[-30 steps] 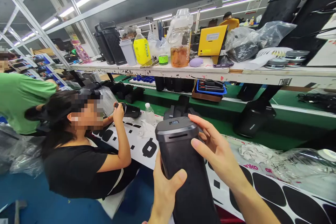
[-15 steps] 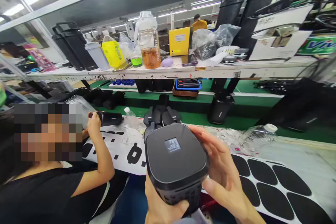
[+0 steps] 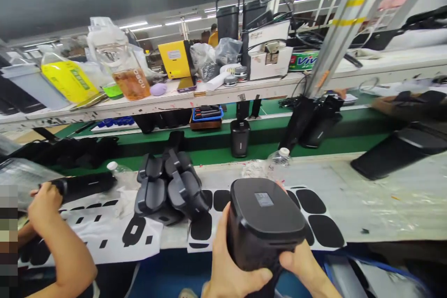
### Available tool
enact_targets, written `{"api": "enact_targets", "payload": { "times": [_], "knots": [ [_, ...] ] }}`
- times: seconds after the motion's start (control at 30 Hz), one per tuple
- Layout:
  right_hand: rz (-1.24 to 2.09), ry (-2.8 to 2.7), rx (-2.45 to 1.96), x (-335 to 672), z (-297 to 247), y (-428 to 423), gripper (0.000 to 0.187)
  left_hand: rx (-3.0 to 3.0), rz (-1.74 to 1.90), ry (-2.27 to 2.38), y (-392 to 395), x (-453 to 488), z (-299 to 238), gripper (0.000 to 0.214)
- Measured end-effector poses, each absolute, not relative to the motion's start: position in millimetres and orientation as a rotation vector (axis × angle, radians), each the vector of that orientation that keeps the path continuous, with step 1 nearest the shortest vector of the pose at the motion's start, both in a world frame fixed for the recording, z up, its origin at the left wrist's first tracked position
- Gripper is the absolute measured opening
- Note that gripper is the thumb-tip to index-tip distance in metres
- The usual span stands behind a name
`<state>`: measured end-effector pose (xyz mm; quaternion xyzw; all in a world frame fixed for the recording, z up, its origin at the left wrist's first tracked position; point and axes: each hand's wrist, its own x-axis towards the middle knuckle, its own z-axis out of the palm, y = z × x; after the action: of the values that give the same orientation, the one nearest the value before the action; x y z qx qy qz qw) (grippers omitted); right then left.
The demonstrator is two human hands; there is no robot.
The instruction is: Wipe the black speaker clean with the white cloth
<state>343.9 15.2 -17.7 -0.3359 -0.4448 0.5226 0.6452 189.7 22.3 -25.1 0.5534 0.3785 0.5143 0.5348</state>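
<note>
Both hands grip a black speaker held above the bench's near edge: left hand wraps its left side with fingers curled and the thumb pressed under the body, right hand clamps the lower right corner. Sheet of black pads lies just behind it, a pile of black parts to its left, and a co-worker's hand at the bench's left end holds a dark cylinder.

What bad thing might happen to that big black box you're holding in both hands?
It might slip. The left hand and right hand grip only the lower part of the black speaker, which sits at the bench edge, over the floor. Moving it left, it might knock the pile of black parts. Set down carelessly, it could crease the black sticker sheet.
</note>
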Motion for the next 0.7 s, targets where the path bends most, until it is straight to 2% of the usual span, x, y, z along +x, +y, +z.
{"api": "enact_targets", "payload": {
  "times": [0.13,0.3,0.37,0.5,0.6,0.7],
  "knots": [
    [1.003,-0.621,-0.917,369.2,-28.8,20.4,0.095,1.37,0.979,0.932,34.7,207.8,-12.0,0.108],
    [0.951,-0.054,-0.963,381.5,-16.9,48.6,0.05,1.53,0.982,1.226,44.6,174.0,-5.0,0.071],
    [0.951,0.056,-0.936,381.9,-11.6,59.3,0.041,1.397,1.029,1.247,43.6,158.8,-11.4,0.065],
    [1.082,0.247,-0.944,367.6,-17.6,73.3,0.042,1.013,1.074,1.215,42.1,144.1,-32.7,0.066],
    [1.15,0.162,-1.094,348.4,-44.7,78.5,0.051,0.747,1.02,1.256,44.9,138.9,-54.4,0.063],
    [1.168,-0.207,-1.406,339.4,-81.2,78.8,0.065,0.402,0.905,1.228,46.8,130.5,-81.4,0.086]
  ]
}}
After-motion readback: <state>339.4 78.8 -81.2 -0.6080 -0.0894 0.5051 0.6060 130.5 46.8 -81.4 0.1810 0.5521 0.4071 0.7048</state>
